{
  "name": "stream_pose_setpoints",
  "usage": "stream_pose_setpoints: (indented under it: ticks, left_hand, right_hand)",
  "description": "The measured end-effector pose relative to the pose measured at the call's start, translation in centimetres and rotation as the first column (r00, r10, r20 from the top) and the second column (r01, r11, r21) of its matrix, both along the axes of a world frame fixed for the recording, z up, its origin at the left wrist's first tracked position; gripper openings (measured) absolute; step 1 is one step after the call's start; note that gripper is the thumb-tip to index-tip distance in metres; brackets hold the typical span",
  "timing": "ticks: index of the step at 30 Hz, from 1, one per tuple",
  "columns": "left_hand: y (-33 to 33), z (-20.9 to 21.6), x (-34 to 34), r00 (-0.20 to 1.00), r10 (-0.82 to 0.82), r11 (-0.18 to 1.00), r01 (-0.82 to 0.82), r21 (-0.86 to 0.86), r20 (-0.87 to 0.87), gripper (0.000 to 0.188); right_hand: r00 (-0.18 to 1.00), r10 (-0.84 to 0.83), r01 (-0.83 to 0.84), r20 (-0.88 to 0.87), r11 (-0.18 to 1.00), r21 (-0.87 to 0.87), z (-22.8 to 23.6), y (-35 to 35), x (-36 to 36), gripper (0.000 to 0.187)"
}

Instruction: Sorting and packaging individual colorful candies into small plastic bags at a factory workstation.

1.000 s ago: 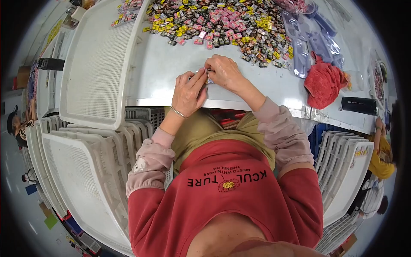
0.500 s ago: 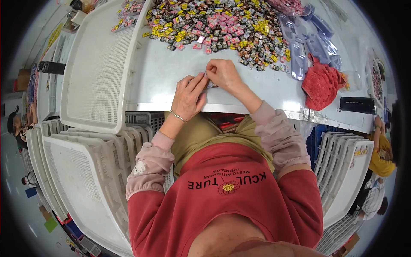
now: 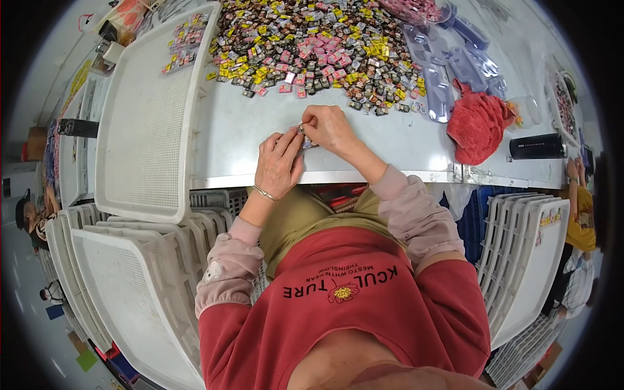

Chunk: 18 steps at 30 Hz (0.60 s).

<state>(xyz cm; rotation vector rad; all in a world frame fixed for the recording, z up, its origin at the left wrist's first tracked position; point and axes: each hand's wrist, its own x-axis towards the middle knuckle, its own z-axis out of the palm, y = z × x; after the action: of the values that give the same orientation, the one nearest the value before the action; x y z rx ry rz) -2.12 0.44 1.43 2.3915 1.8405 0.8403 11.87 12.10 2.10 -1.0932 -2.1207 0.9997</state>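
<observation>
Near the table's front edge, my left hand (image 3: pixel 278 162) and my right hand (image 3: pixel 330 130) meet fingertip to fingertip. The right thumb and index finger pinch something tiny. My left fingers are drawn together against the same spot, and what they hold is largely hidden. A small patterned, dark and pale item (image 3: pixel 311 141) lies under the right hand, partly covered by it. Beyond both hands spreads a large heap of small block-like pieces (image 3: pixel 318 55) in black, yellow and pink.
A white mesh tray (image 3: pixel 146 123) at left holds packed pieces (image 3: pixel 185 42). White trays stand below the table on the left (image 3: pixel 130 286) and right (image 3: pixel 520 260). At right lie bluish plastic trays (image 3: pixel 432 78), a red cloth (image 3: pixel 480 127) and a black cylinder (image 3: pixel 538 147).
The whole view has shifted slightly, so the table sits lower and a little further left in it. My hands remain together at nearly the same place on the table.
</observation>
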Motion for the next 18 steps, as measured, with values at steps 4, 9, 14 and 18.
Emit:
stream_pose_setpoints:
  ticks: [4, 9, 14, 18]
  left_hand:
    - [0.0, 0.6, 0.3, 1.000, 0.006, 1.000, -0.006, -0.028, -0.014, 0.052]
    - [-0.2, 0.3, 0.1, 0.999, -0.007, 1.000, 0.007, -0.020, -0.038, 0.052]
    - [-0.2, 0.2, 0.2, 0.999, 0.006, 1.000, -0.007, -0.019, -0.031, 0.051]
    - [0.0, 0.0, -0.2, 0.998, 0.015, 1.000, -0.014, 0.016, -0.055, 0.049]
  right_hand:
    - [0.998, -0.058, 0.060, -0.030, 0.996, 0.066, -1.3, -0.3, -0.4, 0.007]
    - [0.991, -0.060, 0.046, -0.120, 0.993, -0.112, -0.7, 0.7, 0.4, 0.011]
    - [0.989, -0.071, 0.066, -0.133, 0.997, -0.047, -1.3, -0.1, 0.1, 0.014]
    - [0.996, 0.003, 0.009, -0.092, 0.992, 0.129, -1.2, -0.4, -0.3, 0.016]
